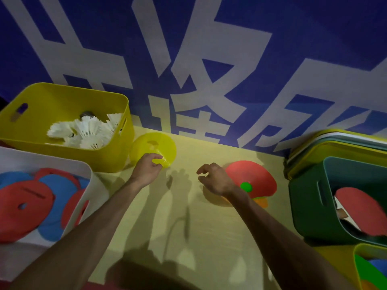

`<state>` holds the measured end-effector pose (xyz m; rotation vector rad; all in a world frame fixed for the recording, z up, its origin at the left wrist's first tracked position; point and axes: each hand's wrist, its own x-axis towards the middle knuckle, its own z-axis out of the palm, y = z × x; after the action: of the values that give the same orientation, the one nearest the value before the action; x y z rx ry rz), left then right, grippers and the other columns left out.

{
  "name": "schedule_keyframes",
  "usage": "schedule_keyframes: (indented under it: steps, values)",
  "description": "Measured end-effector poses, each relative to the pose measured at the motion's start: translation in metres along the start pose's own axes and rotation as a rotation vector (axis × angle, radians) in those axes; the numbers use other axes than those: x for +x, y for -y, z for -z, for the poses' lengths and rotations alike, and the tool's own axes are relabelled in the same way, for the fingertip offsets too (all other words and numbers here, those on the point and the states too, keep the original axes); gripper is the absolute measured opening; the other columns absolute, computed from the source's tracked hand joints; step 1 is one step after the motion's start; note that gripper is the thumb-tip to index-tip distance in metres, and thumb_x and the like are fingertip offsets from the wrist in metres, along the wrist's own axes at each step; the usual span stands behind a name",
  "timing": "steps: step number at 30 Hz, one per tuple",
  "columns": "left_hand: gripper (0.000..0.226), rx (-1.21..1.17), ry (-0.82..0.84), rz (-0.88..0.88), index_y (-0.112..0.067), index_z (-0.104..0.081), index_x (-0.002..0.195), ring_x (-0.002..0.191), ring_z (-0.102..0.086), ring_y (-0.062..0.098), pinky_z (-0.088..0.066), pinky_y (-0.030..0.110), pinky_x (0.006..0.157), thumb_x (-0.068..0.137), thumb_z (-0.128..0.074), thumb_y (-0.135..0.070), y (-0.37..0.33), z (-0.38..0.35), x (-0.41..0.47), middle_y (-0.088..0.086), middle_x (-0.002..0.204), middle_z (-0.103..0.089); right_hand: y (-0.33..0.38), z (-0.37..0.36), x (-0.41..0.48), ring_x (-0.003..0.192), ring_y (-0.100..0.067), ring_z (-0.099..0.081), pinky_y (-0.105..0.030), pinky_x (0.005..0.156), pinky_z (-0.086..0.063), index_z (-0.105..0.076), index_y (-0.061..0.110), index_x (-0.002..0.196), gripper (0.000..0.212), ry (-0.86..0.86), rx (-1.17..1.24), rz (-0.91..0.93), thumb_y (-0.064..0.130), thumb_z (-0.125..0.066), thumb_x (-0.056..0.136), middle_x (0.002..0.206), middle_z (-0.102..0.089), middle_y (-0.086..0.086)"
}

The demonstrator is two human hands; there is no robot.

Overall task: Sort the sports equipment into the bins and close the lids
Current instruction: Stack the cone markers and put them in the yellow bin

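The pale counter (pixel 188 216) is ringed by bins: a white bin (pixel 52 159) at the near left, already holding flat red and blue discs (pixel 25 201); a yellow bin (pixel 109 158) behind it with shuttlecocks (pixel 90 130) inside; and a dark green bin (pixel 303 206) on the right, with a stack of lids (pixel 335 141) behind it, none on a bin yet. Between them lie the loose pieces. A yellow disc (pixel 155 143) sits just beside the yellow bin's right wall, and a red disc (pixel 257 174) tops a small stack nearer the green bin. The left hand (pixel 146 168) pinches the near edge of the yellow disc between thumb and fingers. The right hand (pixel 215 181) hovers at the left edge of the red disc, its fingers loosely curled and holding nothing. What matters, I'd say, is that the white bin with the other discs lies to the left of the gripping hand and closer to the person. The yellow disc is round, with no long axis to line up. So carrying it there looks like a short sweep back and left, past the corner of the yellow bin.
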<state>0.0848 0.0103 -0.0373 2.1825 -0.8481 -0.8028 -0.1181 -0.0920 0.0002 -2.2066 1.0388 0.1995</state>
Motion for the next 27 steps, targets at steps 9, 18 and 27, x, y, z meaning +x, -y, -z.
schedule_keyframes:
  steps: [9,18,27]
  values:
    - [0.062,0.288,0.147,0.054,-0.02,-0.034,0.145,0.136,-0.035,0.027,-0.037,0.035,0.103,0.087,-0.055,-0.011,0.018,-0.013,0.072,0.005,0.156,-0.018,-0.027,-0.002,0.025,0.105,-0.027,-0.058,-0.026,0.089,-0.041,-0.063,0.009,0.117,0.027,0.008,-0.007,-0.056,0.015,-0.055,0.092,0.117,-0.06,-0.014]
    - [0.051,0.359,0.062,0.165,-0.008,-0.045,0.132,0.119,-0.049,0.038,-0.045,0.043,0.093,0.085,-0.061,-0.018,0.017,-0.042,0.077,0.016,0.135,-0.045,-0.076,0.014,0.02,0.108,-0.035,-0.058,-0.037,0.088,-0.047,-0.056,0.005,0.121,0.042,0.006,-0.125,-0.252,0.031,-0.06,0.089,0.122,-0.059,-0.019]
    - [0.02,0.311,0.043,-0.027,-0.018,-0.067,0.101,0.106,-0.061,0.026,-0.051,0.035,0.082,0.081,-0.068,-0.021,-0.007,-0.078,0.023,0.005,0.115,-0.064,-0.12,0.028,-0.002,0.119,-0.032,-0.053,-0.05,0.101,-0.042,-0.039,0.013,0.138,0.073,0.249,-0.382,-0.283,0.047,-0.068,0.08,0.131,-0.054,-0.012]
